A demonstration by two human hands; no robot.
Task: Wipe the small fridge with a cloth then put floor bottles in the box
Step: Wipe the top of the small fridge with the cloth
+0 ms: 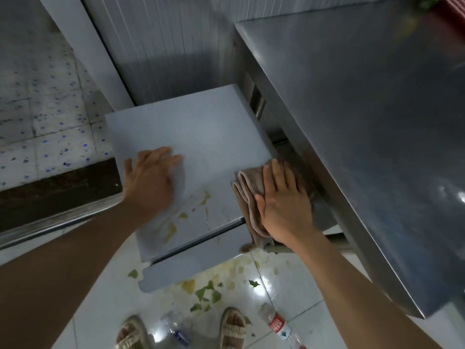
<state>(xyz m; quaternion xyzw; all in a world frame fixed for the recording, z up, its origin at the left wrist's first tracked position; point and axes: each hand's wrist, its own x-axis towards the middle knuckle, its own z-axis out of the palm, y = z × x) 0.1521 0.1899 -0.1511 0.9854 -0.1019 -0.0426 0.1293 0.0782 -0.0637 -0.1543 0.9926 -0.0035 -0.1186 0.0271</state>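
Head view: we are pressing a soft brown cloth (247,197) at the smooth fridge (201,127) top's right edge, right hand (284,207) fingers together; left hand (151,180) is lying spread, plastic bottles (278,326) on glossy tiles.

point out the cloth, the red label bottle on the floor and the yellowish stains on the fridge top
cloth (245,190): head view, on its folded edge left of the right hand.
red label bottle (276,324): head view, on its red label.
yellowish stains (169,231): head view, on the largest smear near the fridge top's front edge.
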